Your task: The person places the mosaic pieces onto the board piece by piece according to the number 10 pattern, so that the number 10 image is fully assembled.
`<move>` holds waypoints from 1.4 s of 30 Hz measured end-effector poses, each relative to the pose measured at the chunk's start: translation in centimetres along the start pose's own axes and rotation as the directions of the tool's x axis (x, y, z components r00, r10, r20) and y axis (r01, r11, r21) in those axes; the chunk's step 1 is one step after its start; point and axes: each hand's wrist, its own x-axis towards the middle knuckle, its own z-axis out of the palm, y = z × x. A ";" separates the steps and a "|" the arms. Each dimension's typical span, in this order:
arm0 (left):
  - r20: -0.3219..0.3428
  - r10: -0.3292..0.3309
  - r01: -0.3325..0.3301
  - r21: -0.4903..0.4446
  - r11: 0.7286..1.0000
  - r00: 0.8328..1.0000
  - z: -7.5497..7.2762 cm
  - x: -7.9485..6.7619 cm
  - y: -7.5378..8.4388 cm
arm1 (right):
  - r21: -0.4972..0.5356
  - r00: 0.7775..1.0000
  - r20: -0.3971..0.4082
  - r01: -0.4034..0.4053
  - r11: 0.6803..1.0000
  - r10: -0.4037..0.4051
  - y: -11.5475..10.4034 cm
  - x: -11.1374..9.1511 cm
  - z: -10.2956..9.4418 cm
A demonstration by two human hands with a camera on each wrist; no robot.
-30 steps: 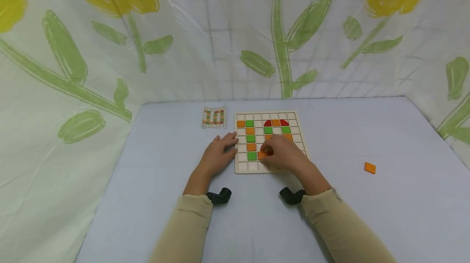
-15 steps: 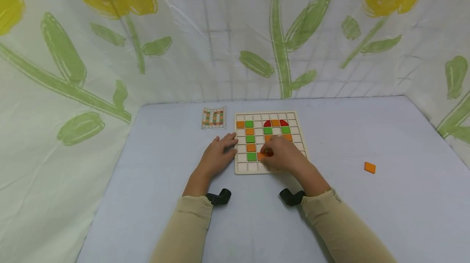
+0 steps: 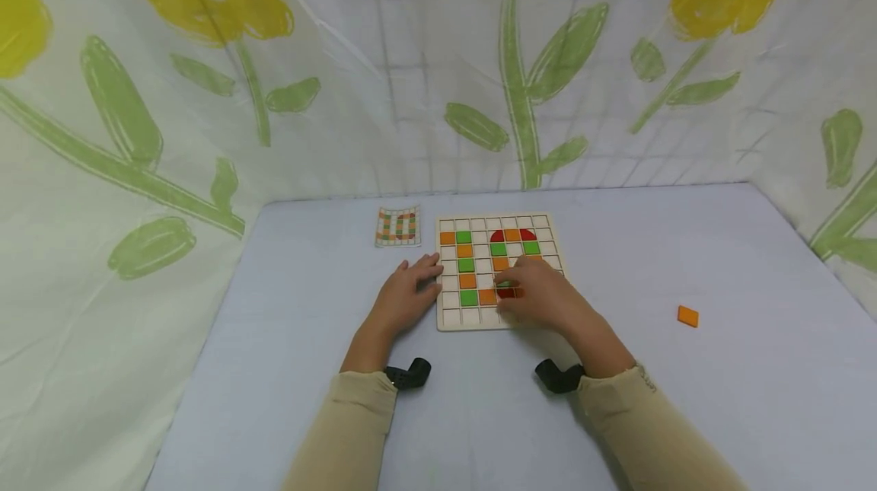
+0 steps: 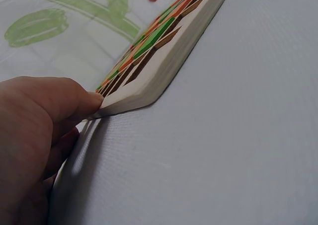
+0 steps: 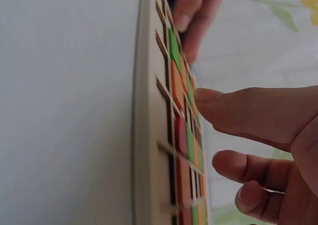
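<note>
A square wooden grid board (image 3: pixel 451 317) lies on the table, with orange, green and dark red tiles set in some of its cells. My left hand (image 3: pixel 403 297) is at the board's left edge; in the left wrist view its thumb (image 4: pixel 89 103) touches the board near the corner. Over the lower right part hovers my right hand (image 3: pixel 548 297), thumb and fingers apart with nothing between them. Below its fingers lie a dark red piece (image 3: pixel 505 293) and, to the left, an orange tile (image 3: pixel 487 297). The right hand hides several cells.
A small card (image 3: pixel 397 227) printed with a coloured grid pattern lies behind the left hand. One loose orange tile (image 3: pixel 688 316) is off to the right on the table (image 3: pixel 473 430). Behind the table hangs a flower-patterned cloth (image 3: pixel 329 148).
My right hand has shifted slightly right and its fingers have come off the orange tile in the lower row, which now shows fully. The left hand stays at the board's edge.
</note>
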 end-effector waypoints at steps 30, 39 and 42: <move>-0.006 0.025 -0.025 0.015 1.000 1.000 0.1 0.0 -0.4 | -0.031 0.923 0.120 -0.365 0.930 0.366 16.3 -10.9 -8.8; 0.005 0.038 -0.038 0.017 0.999 0.999 0.1 0.0 -0.5 | 0.060 0.945 0.086 -0.322 0.945 0.317 15.5 -9.9 -7.8; 0.007 0.038 -0.038 0.019 0.999 0.999 0.0 0.0 -0.5 | 0.046 0.939 0.074 -0.341 0.939 0.337 15.7 -10.1 -8.1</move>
